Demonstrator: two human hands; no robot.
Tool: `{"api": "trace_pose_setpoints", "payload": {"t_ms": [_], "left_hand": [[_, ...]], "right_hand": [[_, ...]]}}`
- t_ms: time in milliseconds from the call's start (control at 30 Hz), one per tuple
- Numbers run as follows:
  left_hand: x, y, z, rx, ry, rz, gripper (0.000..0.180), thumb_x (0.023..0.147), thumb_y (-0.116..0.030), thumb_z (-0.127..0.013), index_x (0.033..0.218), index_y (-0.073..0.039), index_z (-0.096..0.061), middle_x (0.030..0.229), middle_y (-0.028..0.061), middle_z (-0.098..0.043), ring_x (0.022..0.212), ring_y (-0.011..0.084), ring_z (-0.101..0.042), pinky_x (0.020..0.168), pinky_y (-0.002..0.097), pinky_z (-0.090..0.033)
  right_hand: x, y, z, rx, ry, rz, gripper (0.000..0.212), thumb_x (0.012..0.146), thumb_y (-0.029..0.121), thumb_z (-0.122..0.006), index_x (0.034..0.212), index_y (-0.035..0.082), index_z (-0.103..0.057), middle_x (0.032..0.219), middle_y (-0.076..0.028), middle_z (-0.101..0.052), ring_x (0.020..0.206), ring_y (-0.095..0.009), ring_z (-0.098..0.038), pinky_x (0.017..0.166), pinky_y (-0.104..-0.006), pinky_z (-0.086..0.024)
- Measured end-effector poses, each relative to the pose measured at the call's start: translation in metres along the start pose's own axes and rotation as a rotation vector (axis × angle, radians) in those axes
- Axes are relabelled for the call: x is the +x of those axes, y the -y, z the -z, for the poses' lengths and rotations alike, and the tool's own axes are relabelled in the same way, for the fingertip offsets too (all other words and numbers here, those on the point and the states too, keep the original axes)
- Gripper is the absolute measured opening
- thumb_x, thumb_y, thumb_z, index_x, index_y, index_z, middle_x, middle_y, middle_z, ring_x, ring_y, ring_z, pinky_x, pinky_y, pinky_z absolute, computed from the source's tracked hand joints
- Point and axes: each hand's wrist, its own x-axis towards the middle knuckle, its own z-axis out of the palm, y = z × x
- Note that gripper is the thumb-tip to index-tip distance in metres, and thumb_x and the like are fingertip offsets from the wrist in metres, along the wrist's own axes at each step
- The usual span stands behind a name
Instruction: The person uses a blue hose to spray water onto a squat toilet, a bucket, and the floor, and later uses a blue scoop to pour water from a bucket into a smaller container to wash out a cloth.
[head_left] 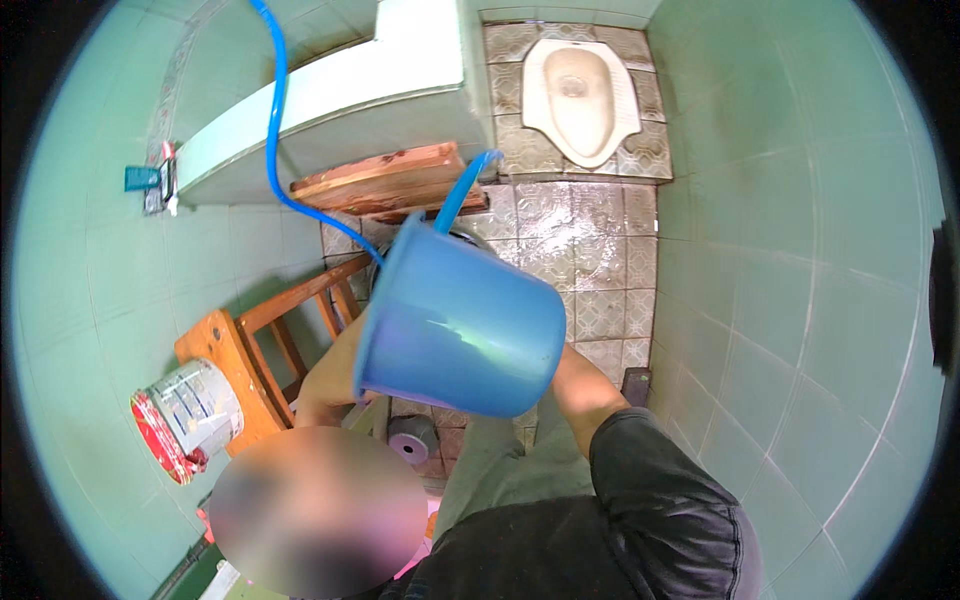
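A large blue bucket [465,325] lies tipped on its side in the air in front of me, its mouth turned left. My left forearm [335,375] reaches up behind its rim, and my right forearm [585,385] passes behind its base end. Both hands are hidden by the bucket, which they hold between them. Past the rim sticks a bright blue handle [463,195] with a hooked tip; its lower end is out of sight. A blue hose [275,150] runs down behind the bucket, where part of a round rim [468,238] shows.
Reddish wooden boards [385,178] lean against a low tiled wall [330,85]. A squat toilet [580,100] sits on a raised step at the back. To the left are a wooden stool [265,380] and a white pail with red [195,410]. The tiled floor [570,240] looks wet.
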Motion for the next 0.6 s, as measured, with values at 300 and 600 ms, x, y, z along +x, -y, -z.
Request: {"api": "trace_pose_setpoints", "payload": {"t_ms": [300,600], "left_hand": [[0.017,-0.013,-0.07,0.222,0.418,-0.152,0.098,0.071,-0.025,-0.082,0.147,-0.002,-0.024,0.141,0.0096,-0.042,0.128,0.0174,-0.04,0.108,0.0338,-0.03],[0.018,-0.03,-0.096,0.384,0.387,-0.279,0.098,0.072,-0.023,-0.081,0.148,-0.004,-0.023,0.143,0.0119,-0.042,0.128,0.0187,-0.041,0.107,0.0346,-0.032]], "right_hand": [[-0.043,0.114,0.185,1.467,0.194,0.121,0.027,0.1,0.018,-0.036,0.106,-0.004,-0.049,0.097,-0.021,-0.061,0.09,-0.034,-0.065,0.081,-0.0439,-0.058],[-0.11,0.156,0.274,1.965,0.179,0.32,0.047,0.101,0.034,-0.028,0.109,-0.008,-0.047,0.093,-0.022,-0.06,0.079,-0.03,-0.061,0.074,-0.0404,-0.056]]}}
